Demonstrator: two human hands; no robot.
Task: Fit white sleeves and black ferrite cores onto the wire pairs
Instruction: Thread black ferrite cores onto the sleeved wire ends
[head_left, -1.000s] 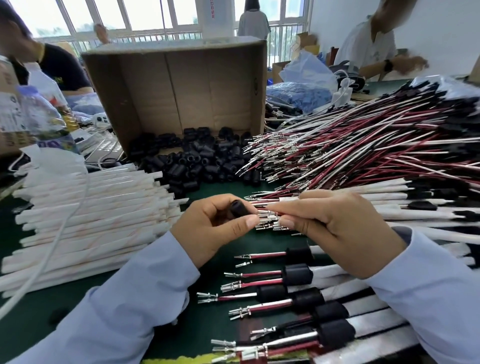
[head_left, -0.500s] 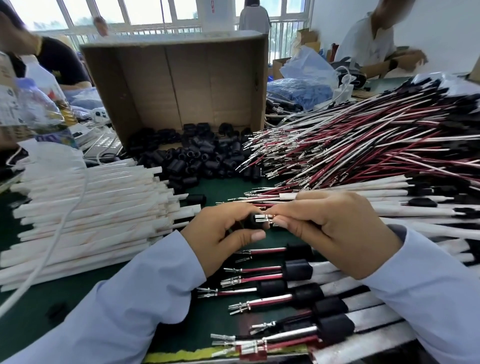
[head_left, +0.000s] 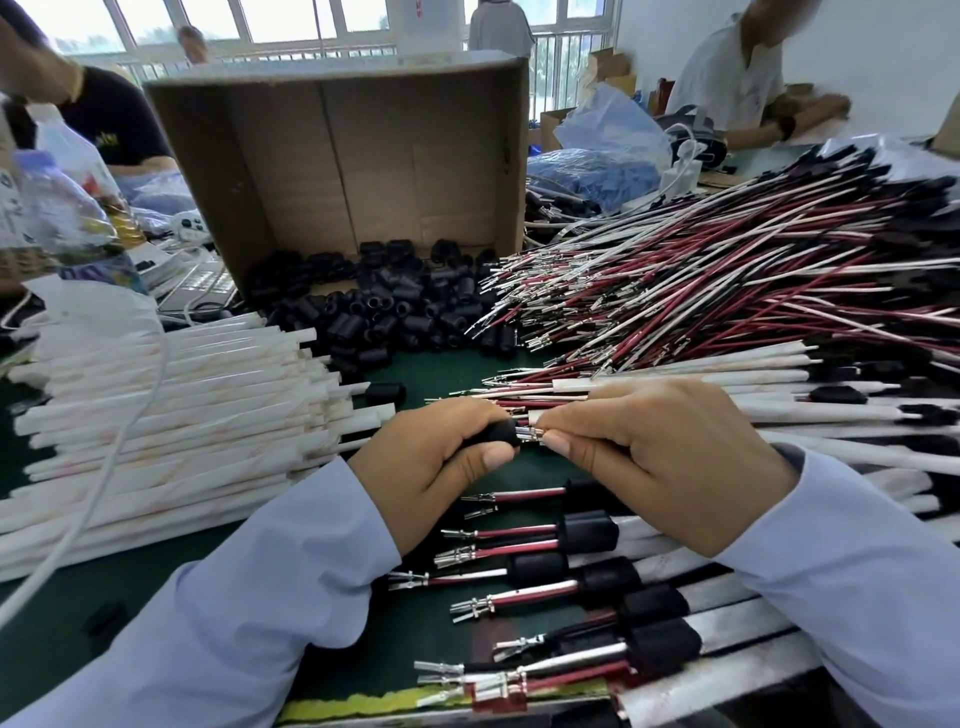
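Observation:
My left hand (head_left: 441, 467) grips a black ferrite core (head_left: 496, 435) between thumb and fingers. My right hand (head_left: 660, 462) pinches a wire pair (head_left: 530, 432) with a white sleeve on it, and the metal terminals sit at the core's opening. A heap of loose black cores (head_left: 395, 312) spills from a cardboard box (head_left: 363, 150) behind. White sleeves (head_left: 171, 410) lie stacked at the left. Red and white wire pairs (head_left: 701, 291) are piled at the right. Finished pairs with sleeves and cores (head_left: 587, 571) lie in a row under my hands.
One lone core (head_left: 385, 393) lies by the sleeve stack. A white cable (head_left: 104, 478) crosses the sleeves. Plastic bottles (head_left: 57, 208) stand at far left, blue bags (head_left: 597, 171) behind the wires. Other people sit at the back. The mat (head_left: 104, 597) is dark green.
My hands have come together: the wire terminals held in my right hand have moved up to the mouth of the core in my left hand. Both hands shifted slightly lower.

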